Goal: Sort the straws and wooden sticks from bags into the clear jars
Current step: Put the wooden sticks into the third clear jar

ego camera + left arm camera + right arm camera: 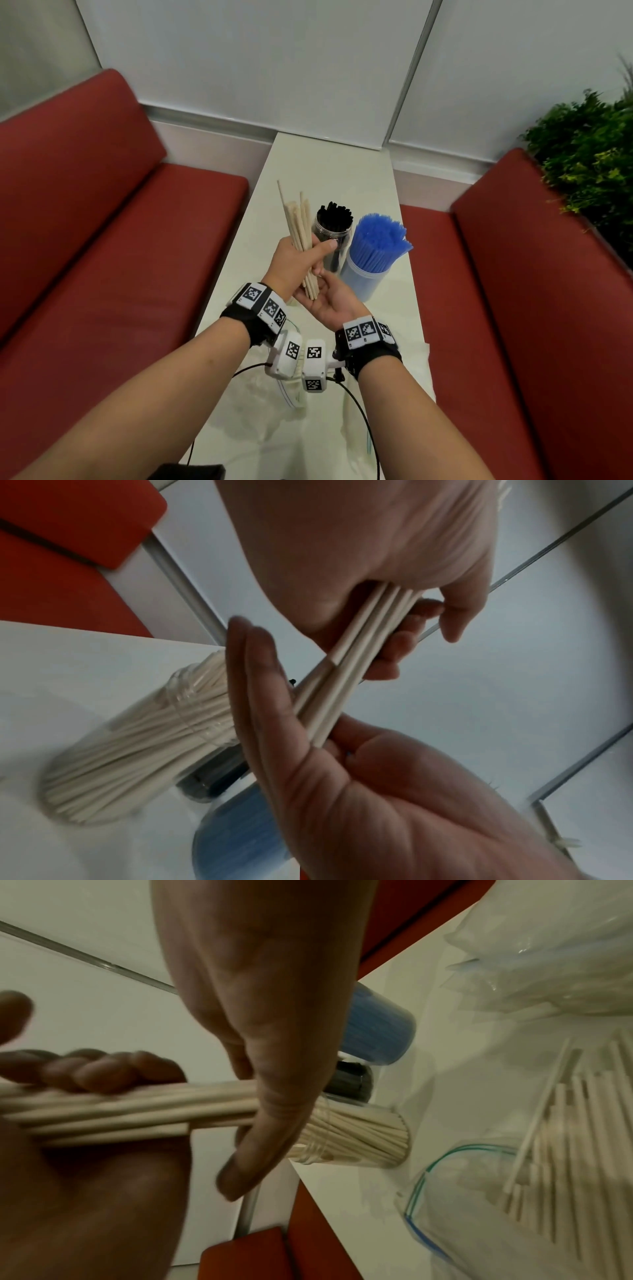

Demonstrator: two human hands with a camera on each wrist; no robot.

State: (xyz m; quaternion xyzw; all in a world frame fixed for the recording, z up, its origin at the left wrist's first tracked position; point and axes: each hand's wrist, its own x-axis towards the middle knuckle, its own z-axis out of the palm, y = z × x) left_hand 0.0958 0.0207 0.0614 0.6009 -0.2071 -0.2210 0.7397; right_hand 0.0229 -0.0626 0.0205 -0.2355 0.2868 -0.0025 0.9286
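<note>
Above the white bench [342, 164], the left hand [294, 260] has its grip clenched round a bundle of wooden sticks [299, 233], while the right hand [329, 301] lies flat and released against their lower ends (palm up); behind stand jars of black straws [334, 219] and blue straws [376, 240]

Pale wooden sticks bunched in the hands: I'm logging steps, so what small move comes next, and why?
Probably carry the pale wooden sticks, gripped by the left hand and squared against the flat right hand, down into the clear jar of matching sticks below.
</note>
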